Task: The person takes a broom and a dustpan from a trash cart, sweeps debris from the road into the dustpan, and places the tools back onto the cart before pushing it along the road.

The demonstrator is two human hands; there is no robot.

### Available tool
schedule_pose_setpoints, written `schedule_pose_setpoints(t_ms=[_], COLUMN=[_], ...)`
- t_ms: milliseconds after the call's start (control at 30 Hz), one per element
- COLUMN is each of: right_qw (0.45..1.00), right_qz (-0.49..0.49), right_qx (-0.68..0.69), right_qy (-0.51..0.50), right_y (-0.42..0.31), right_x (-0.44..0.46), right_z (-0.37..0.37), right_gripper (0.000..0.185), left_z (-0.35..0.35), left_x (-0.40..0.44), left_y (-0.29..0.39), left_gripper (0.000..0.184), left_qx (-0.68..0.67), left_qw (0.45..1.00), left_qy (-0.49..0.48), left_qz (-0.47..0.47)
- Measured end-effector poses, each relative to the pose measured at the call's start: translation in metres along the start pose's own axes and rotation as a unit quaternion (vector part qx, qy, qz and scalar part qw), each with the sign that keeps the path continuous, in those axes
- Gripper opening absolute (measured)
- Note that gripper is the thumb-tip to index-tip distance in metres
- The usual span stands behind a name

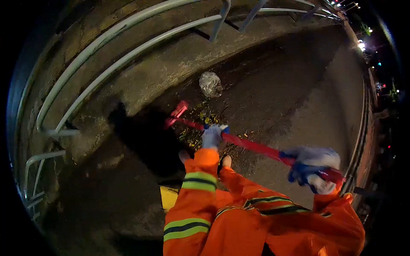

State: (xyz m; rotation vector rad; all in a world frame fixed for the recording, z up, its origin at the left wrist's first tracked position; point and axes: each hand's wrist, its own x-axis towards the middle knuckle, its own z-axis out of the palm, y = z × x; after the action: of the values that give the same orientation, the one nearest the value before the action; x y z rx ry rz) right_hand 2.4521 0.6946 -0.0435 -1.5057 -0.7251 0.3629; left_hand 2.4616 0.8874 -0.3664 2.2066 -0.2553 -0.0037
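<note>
Both of my gloved hands are wrapped around a long red pole (256, 147) that slants across the view. My left hand (212, 135) grips it lower down, near the leaves, and my right hand (316, 165) holds the upper end, slightly blurred. The pole's far end has a red crosspiece (177, 113), also blurred, so its exact kind cannot be made out. Close to it lie scattered yellow leaves and twigs (207, 116) on the ground. Just beyond them rests a crumpled clear plastic bag (210, 84).
Grey metal railings (115, 64) curve along the left and far side, on a raised pavement (145, 77). A yellow object (169, 197) stands beside my left leg. Dark asphalt (290, 81) runs along the right; distant lights (361, 45) shine past it.
</note>
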Motion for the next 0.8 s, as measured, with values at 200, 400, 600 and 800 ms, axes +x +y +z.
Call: schedule_pose_setpoints(t_ms=[200,400,600,800], right_qw=[0.976,0.985,0.977,0.974], right_qz=[0.129,0.068,0.15,0.105], right_qx=[0.176,0.154,0.106,0.027], right_qy=[-0.016,-0.038,0.11,0.197], right_y=[0.059,0.145,0.102,0.081], right_x=[-0.004,0.054,0.012,-0.047], right_z=[0.002,0.05,-0.006,-0.037], right_gripper=[0.026,0.03,0.033,0.028], left_z=[-0.052,-0.05,0.015,0.072], left_x=[-0.055,-0.08,0.011,0.058], left_y=[-0.05,-0.185,-0.122,-0.064], left_gripper=[0.032,0.026,0.032,0.021], left_qx=[0.16,-0.007,0.033,0.001], left_qw=[0.971,0.96,0.981,0.999], left_qy=[0.153,0.195,0.1,0.032], left_qz=[-0.089,-0.2,-0.161,-0.027])
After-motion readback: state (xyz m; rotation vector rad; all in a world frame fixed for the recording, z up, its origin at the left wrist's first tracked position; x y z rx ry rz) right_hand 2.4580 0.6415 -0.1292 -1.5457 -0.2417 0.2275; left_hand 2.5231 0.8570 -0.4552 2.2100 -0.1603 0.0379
